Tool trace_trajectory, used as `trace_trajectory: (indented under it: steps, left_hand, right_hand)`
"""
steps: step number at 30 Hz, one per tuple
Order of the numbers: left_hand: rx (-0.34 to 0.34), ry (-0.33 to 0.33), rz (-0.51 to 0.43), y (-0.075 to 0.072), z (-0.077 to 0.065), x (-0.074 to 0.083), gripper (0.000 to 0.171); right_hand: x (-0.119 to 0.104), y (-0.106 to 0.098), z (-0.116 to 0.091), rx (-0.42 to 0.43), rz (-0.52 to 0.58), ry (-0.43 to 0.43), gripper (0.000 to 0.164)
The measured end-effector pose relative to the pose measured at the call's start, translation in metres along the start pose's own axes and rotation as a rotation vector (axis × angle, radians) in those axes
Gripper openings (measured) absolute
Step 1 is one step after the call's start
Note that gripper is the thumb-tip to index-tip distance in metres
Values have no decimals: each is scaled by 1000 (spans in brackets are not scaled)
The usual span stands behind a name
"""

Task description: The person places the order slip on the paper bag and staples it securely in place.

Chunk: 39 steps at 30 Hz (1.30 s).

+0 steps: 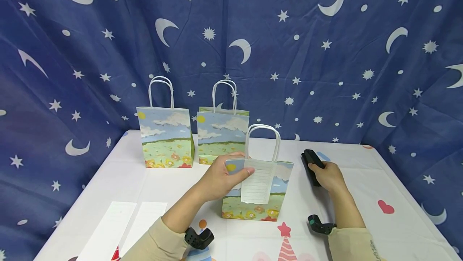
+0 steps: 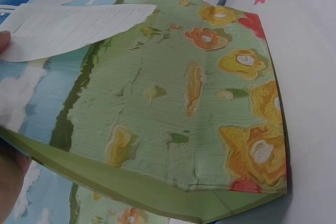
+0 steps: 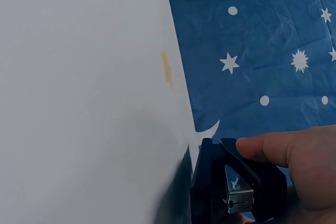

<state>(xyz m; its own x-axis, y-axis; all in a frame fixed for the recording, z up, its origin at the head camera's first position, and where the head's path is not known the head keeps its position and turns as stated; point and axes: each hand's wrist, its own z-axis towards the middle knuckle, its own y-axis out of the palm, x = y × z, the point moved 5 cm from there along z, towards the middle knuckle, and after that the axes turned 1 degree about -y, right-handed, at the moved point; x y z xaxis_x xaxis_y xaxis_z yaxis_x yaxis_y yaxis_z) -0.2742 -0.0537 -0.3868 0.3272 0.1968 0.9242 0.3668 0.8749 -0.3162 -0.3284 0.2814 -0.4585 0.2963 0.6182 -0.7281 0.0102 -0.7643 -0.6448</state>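
Observation:
In the head view my left hand [image 1: 226, 176] pinches the top left edge of a paper gift bag [image 1: 253, 208] printed with sky and flowers. The thumb presses a lined paper slip [image 1: 257, 182] against the bag's front, just below its white handles. The left wrist view shows the bag's flowered lower part close up, with the slip [image 2: 79, 27] lying over it. Toward the right side of the table, my right hand [image 1: 328, 176] grips a black stapler [image 1: 312, 166]. Its metal end shows on the stapler [image 3: 239, 195] in the right wrist view, with the thumb on top.
Two matching gift bags, one at the left [image 1: 166, 136] and one in the middle [image 1: 223, 132], stand upright at the back. Two paper strips [image 1: 108, 229] lie at the front left of the white table [image 1: 365, 188]. A blue curtain [image 1: 275, 52] with moons and stars hangs behind.

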Motion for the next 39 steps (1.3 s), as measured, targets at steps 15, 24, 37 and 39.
trace_trajectory:
  steps: [15,24,37,39]
  left_hand:
    - [-12,1,-8,0,0,1,30]
    - [-6,-17,7,0,0,-1,35]
    - [-40,58,-1,2,7,0,17]
    - [-45,60,-10,2,7,0,20]
  right_hand:
    - [7,2,3,-29,-36,37,75]
    - [8,3,4,-4,-37,39,76]
    - [-7,-8,-1,112,-54,-44,68]
    - [-14,-13,-4,145,-37,-79,66]
